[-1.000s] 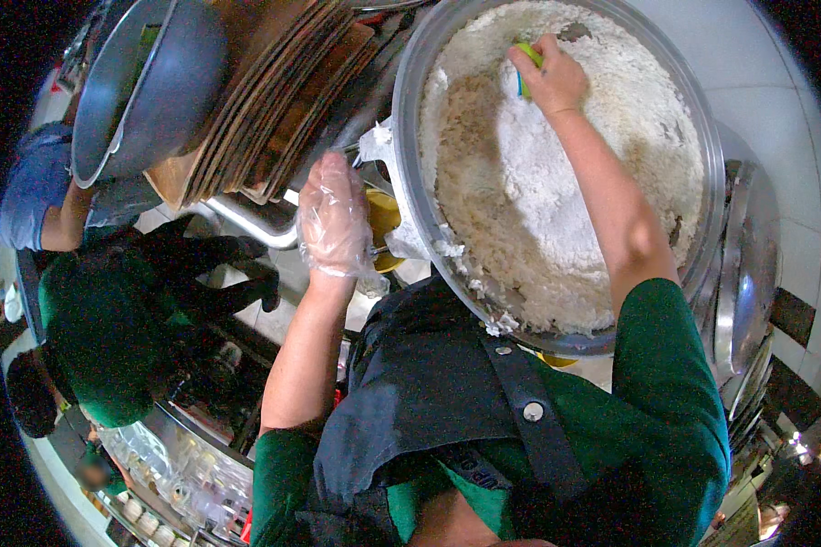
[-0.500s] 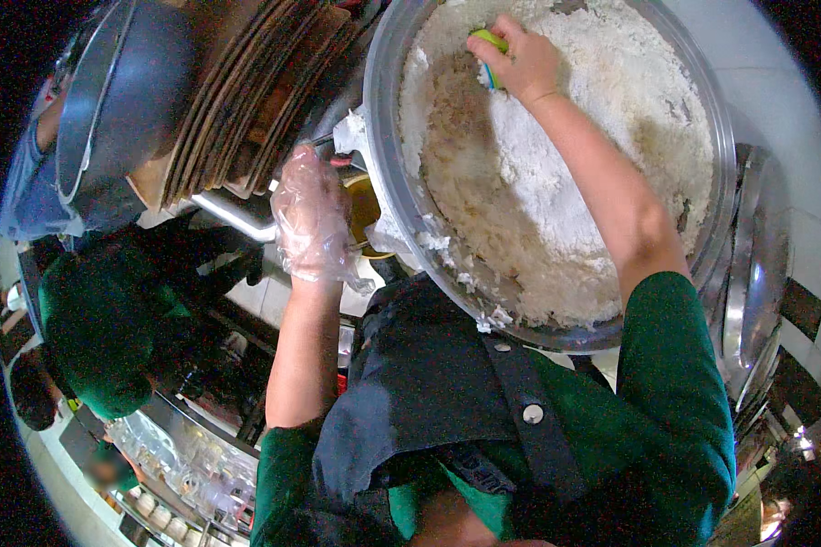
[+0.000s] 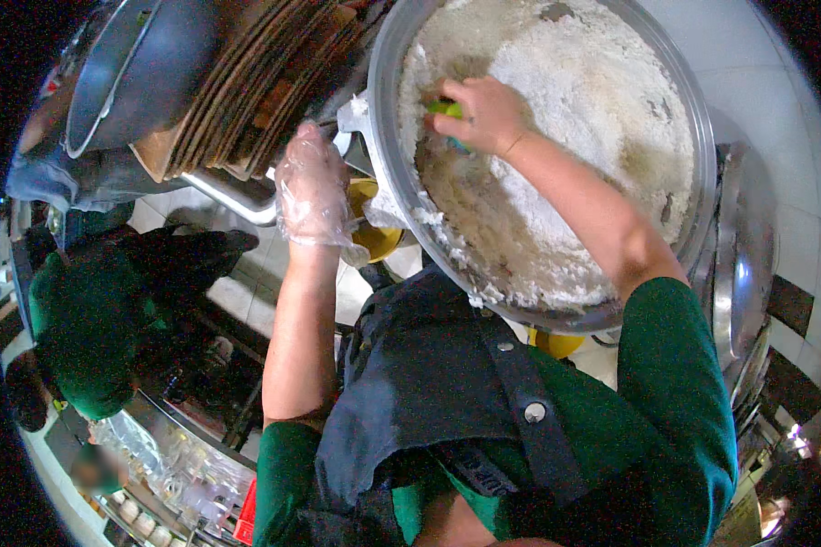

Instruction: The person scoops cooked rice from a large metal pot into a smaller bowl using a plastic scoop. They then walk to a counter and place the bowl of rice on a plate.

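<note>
A wide round metal pot (image 3: 708,146) holds a white, crumbly, rice-like mass (image 3: 575,100), browner and thinner along its left side. My bare right hand (image 3: 488,117) reaches into the pot, its fingers closed around a small green-and-blue tool (image 3: 447,110) against the left part of the mass. The tool's exact kind and lower edge are hidden. My left hand (image 3: 312,187), in a clear plastic glove, is closed beside the pot's left handle (image 3: 359,123); what it grips, if anything, is hidden. White clumps stick to the near rim and handle.
Left of the pot lie stacked brown boards (image 3: 246,91), a large dark metal vessel (image 3: 123,73) and a curved metal rail (image 3: 233,201). A yellow container (image 3: 374,239) sits below the handle. A person in green (image 3: 91,319) is at left. Metal lids (image 3: 734,255) lean at right.
My right hand has moved left and nearer to me within the pot, with the green-and-blue tool. The left hand has shifted only slightly. The view has moved a little.
</note>
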{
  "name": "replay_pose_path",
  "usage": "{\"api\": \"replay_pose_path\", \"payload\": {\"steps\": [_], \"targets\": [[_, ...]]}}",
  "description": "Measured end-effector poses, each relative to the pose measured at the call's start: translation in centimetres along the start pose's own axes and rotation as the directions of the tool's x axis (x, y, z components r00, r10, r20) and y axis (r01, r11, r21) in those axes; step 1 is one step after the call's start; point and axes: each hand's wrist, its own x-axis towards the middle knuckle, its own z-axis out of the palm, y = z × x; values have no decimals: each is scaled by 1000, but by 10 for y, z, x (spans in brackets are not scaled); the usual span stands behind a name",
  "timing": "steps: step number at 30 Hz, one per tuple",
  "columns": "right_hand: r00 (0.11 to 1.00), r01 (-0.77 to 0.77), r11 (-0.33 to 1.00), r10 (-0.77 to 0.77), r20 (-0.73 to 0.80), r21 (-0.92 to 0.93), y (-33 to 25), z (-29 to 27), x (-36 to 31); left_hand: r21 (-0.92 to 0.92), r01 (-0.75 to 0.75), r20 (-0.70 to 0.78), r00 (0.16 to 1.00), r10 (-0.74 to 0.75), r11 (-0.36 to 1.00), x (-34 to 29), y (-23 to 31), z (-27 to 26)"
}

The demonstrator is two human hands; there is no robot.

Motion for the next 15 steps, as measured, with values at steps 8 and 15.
{"api": "replay_pose_path", "payload": {"steps": [8, 15], "targets": [[954, -148, 979, 103, 283, 143, -23, -10, -41, 257, -73, -39, 996, 86, 964, 8, -7, -2], [843, -398, 836, 171, 511, 377, -43, -35, -72, 65, -8, -49, 999, 12, 998, 4, -3, 1]]}}
